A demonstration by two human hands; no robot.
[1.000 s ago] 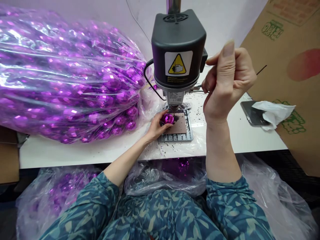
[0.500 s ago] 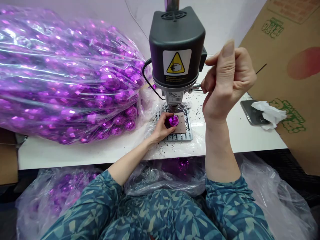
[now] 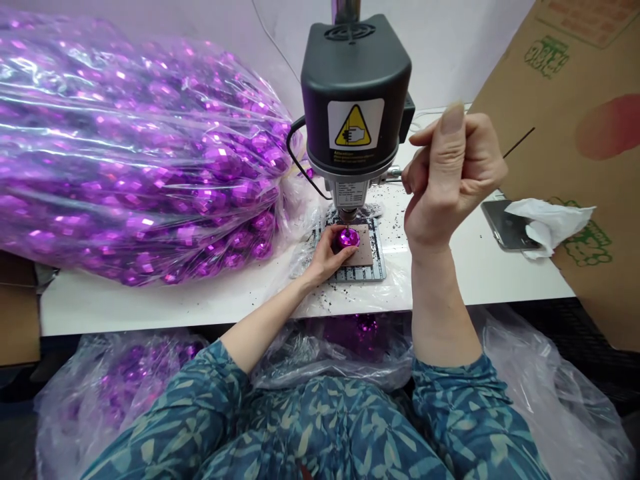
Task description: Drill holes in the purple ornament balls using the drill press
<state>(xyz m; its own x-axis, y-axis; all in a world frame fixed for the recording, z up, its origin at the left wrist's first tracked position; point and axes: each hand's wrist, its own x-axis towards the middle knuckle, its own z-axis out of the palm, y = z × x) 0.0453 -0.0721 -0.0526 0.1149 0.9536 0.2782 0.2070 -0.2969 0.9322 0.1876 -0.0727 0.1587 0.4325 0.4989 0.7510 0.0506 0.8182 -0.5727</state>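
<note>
My left hand [image 3: 327, 257] is closed round the side of a shiny purple faceted mirror ball [image 3: 349, 237], thumb in front and fingers behind. The ball rests on a brown board [image 3: 367, 250] over the slotted metal base [image 3: 380, 270] of a bench drill press [image 3: 355, 87]. Directly above the ball is the drill's chuck, with a thin bit reaching down to its top; whether it has gone in I cannot tell. To the right of the machine, my right hand [image 3: 453, 177] is a fist round the end of the feed lever [image 3: 394, 174], whose grip is mostly hidden.
A big clear bag of purple mirror balls [image 3: 150, 160] fills the left of the white table [image 3: 150, 310]. Dark shavings surround the base. At right lie a phone [image 3: 500, 223] and white tissue [image 3: 545, 223] beside a cardboard box [image 3: 575, 87]. More plastic bags [image 3: 120, 387] hang below.
My right fist has come slightly down and toward the machine with the lever. The ball has shifted a little under the bit, still in my left hand. The tissue has spread to the right.
</note>
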